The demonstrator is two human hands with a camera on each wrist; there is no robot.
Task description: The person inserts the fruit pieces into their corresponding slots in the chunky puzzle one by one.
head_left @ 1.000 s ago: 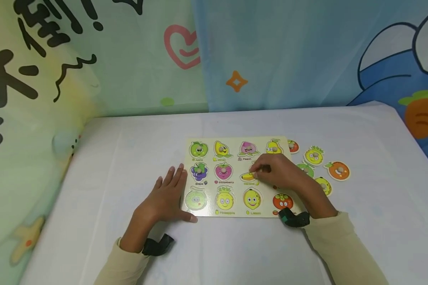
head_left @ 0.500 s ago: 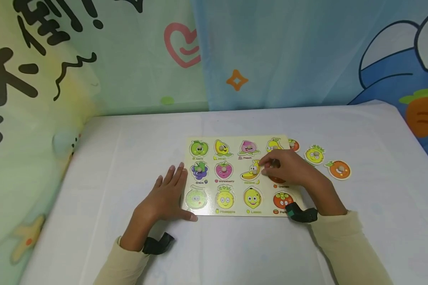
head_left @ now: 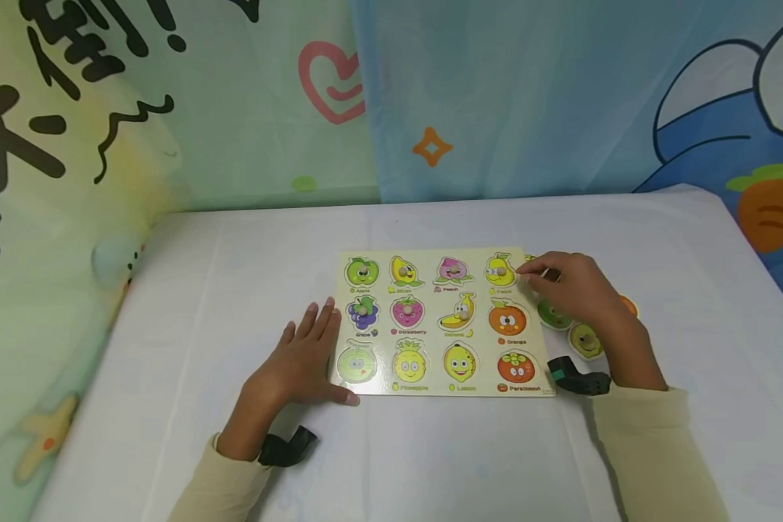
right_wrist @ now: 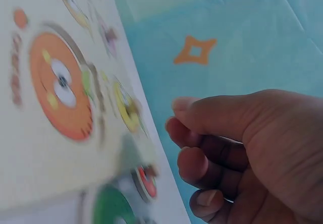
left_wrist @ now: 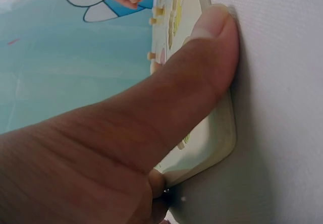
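My left hand (head_left: 307, 355) lies with straight fingers along the left edge of a fruit puzzle board (head_left: 431, 391). Its thumb (left_wrist: 202, 57) presses on the board's near edge in the left wrist view. The banana piece (head_left: 457, 313) sits in its slot, as does the pear piece (head_left: 499, 270) in the top right corner. My right hand (head_left: 574, 286) hovers by that corner, fingers loosely bent. Nothing shows between its thumb and fingertips in the right wrist view. The orange slot (right_wrist: 60, 85) shows a printed picture without a knob.
Right of the board lie a green round piece (head_left: 552, 315), a yellow piece (head_left: 586, 341) and an orange piece (head_left: 630, 306) partly behind the right hand. A red piece (right_wrist: 146, 182) lies by the board's corner. A printed cloth (head_left: 496, 101) hangs behind the white table (head_left: 267, 246).
My right hand has left the banana piece and moved right and away to the board's far right corner. The banana now shows whole in its slot. My left hand has stayed put.
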